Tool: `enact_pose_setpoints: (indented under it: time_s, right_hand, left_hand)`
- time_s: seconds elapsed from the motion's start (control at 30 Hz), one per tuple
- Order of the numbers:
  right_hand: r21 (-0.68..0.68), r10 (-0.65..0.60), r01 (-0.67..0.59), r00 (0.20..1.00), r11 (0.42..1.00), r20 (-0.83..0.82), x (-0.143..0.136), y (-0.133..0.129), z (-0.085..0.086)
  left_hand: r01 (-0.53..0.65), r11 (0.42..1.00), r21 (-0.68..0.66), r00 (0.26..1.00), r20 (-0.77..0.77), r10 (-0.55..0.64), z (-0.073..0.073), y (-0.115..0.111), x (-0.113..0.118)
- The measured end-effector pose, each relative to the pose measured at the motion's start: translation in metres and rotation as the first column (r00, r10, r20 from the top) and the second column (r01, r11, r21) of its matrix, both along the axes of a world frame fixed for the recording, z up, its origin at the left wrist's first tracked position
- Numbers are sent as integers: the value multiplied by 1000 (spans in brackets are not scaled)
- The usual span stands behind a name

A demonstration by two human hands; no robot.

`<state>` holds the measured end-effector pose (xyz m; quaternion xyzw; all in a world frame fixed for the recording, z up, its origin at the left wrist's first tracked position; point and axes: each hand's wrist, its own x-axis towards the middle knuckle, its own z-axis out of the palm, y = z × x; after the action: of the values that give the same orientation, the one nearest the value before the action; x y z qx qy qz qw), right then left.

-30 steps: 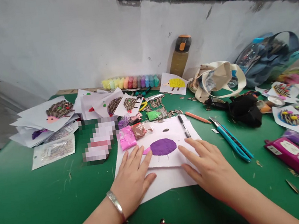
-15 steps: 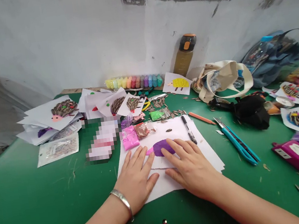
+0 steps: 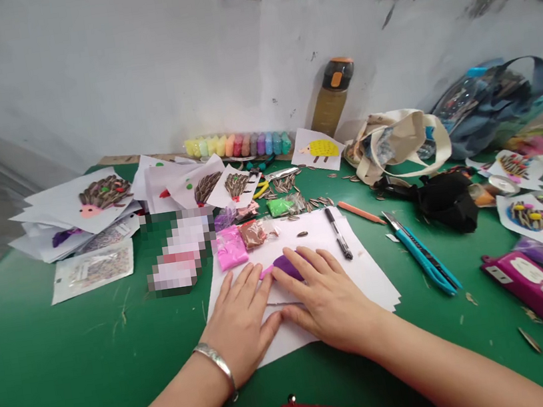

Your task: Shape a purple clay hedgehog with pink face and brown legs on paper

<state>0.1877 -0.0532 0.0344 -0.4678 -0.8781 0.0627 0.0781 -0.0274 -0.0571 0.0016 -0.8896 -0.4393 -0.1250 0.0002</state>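
White paper sheets (image 3: 364, 285) lie stacked on the green table, with a purple clay shape (image 3: 285, 268) and a small pink clay tip (image 3: 266, 271) on the top one. My left hand (image 3: 240, 319) rests flat on the paper, its index finger beside the pink tip. Spread over part of the purple shape are the fingers of my right hand (image 3: 321, 291), which hide its right side. Both thumbs are close together below the clay. Above my left hand sit a pink clay packet (image 3: 230, 247) and a brown clay packet (image 3: 252, 234).
A black pen (image 3: 338, 234) lies on the paper's right part. To its right are an orange stick (image 3: 360, 212) and a teal cutter (image 3: 423, 254). Paper pictures (image 3: 70, 208) are piled at the left. A bottle (image 3: 332, 97) leans on the wall.
My right hand has moved left over the purple shape, covering more of it, and its thumb is now closer to my left thumb. The whole view has shifted slightly.
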Motion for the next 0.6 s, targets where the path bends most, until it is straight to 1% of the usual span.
enact_pose_setpoints:
  time_s: [0.17,0.43,0.6]
  right_hand:
    - [-23,0,1,1000,1000,9,-2,2,-1]
    - [-43,-6,7,1000,999,27,-2,4,-3]
    - [-54,-39,40,999,998,4,-3,7,-7]
  left_hand:
    - [1,1000,20,1000,-12,-1,0,0,0]
    - [-7,1000,0,1000,7,7,1,1,0]
    - [-16,1000,11,1000,-10,16,0,1,0]
